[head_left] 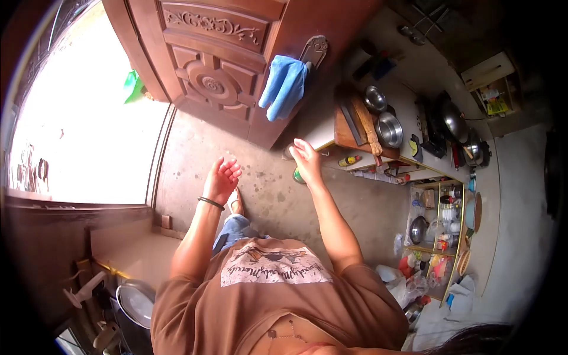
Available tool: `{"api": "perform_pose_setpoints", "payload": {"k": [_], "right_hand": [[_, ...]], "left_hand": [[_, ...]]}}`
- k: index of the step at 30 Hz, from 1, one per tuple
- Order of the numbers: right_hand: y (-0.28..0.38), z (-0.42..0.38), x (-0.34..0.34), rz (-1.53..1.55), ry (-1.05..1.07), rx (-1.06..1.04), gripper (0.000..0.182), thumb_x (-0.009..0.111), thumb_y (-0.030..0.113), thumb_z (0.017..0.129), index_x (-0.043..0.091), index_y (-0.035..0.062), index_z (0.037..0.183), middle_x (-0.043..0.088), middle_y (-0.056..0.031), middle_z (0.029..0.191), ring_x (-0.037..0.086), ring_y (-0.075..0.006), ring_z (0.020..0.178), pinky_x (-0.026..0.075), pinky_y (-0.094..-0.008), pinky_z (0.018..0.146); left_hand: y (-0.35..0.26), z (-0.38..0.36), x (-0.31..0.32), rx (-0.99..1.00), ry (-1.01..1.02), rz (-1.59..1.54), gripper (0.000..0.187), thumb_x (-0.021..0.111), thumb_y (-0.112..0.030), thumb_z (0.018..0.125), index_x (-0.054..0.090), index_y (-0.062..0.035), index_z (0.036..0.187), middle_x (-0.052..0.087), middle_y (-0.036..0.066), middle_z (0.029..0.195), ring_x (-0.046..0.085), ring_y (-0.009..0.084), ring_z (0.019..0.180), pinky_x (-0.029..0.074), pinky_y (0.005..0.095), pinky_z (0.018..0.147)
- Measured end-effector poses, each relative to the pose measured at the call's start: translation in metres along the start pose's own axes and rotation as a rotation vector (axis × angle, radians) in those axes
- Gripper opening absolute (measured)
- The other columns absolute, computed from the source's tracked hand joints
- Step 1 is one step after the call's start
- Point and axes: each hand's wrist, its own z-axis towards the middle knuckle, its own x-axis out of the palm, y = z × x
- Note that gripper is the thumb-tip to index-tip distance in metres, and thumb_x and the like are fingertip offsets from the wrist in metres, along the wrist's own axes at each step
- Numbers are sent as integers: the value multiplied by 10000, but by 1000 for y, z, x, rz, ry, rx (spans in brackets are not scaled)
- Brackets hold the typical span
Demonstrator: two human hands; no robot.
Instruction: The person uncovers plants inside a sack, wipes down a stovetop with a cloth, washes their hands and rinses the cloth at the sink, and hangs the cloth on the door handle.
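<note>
Both of my hands are raised in front of my body, apart from each other, above the grey floor [266, 183]. My left hand [222, 177], with a dark band on its wrist, has its palm up and its fingers loosely curled but apart, with nothing in them. To its right, my right hand [306, 158] has its fingers extended and holds nothing. It is nearest to the corner of the counter. A blue cloth [284, 87] hangs from the handle of the carved wooden door [213, 65], beyond my hands and touching neither.
Metal bowls [389, 129], a wooden board [345, 127] and a wok [453, 120] are on the counter at the right. Shelves [439, 219] with jars and bags stand below. A bright doorway [100, 130] opens at the left. A pan [136, 303] is at the lower left.
</note>
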Motion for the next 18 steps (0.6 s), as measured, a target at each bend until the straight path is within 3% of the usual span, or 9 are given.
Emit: {"api": "perform_pose_setpoints", "payload": {"k": [5,6,8,9,10,11,13,15,18], "right_hand": [[16,142,30,-506,-334,-181,683,676,187,824,333,2,1386,470,-245,1321,448,-370,1239,386,-415,1014],[1,162,32,-538,-380,-206,687,703,207,812,362,-38,1355,556,-244,1219,534,-342,1159,433,-386,960],[-31,191,23,-339,-124,115,680,732,219,795,397,-76,1308,656,-214,1019,639,-285,966,494,-354,824],[-47,193,23,-224,-127,-3,582,757,247,779,506,-96,1176,690,-151,802,659,-231,733,504,-338,666],[-48,188,16,-222,43,74,383,719,267,816,612,-67,968,681,-147,747,644,-194,664,481,-348,597],[-54,180,12,-362,115,83,317,672,283,853,638,-23,782,669,-162,725,645,-232,618,469,-354,579],[-9,137,15,-654,61,-344,262,657,236,857,631,14,721,579,-167,684,567,-353,622,435,-399,559],[46,101,21,-469,153,-458,142,695,93,794,624,1,711,560,-160,783,556,-320,691,430,-389,597],[133,92,31,-330,245,-702,141,660,115,787,638,-24,797,567,-133,883,544,-303,828,433,-380,742]], "left_hand": [[-51,82,49,-3,20,250,347,495,-377,950,599,-50,1001,646,57,877,606,158,798,460,241,701],[-57,95,59,-5,29,283,342,496,-373,951,598,-51,1002,644,55,873,605,153,798,456,237,704],[-69,113,87,-44,63,321,326,490,-363,956,597,-58,998,640,47,864,604,146,792,449,233,707],[-70,129,93,-59,106,298,322,480,-357,962,593,-59,1002,638,41,867,604,141,797,447,229,703],[-72,137,106,-40,85,344,324,476,-355,965,591,-55,1007,637,40,866,602,140,791,447,226,705],[-74,148,113,-5,93,383,320,478,-351,965,592,-55,1009,638,39,874,603,136,791,447,226,707],[-74,172,127,46,107,384,315,480,-344,964,593,-53,1004,642,39,886,605,131,794,448,226,712],[-69,198,137,77,117,317,310,479,-337,965,592,-50,992,646,40,894,608,129,798,450,228,719],[-25,273,114,43,104,282,350,475,-385,956,610,-66,1006,680,65,945,642,107,814,441,202,629]]}}
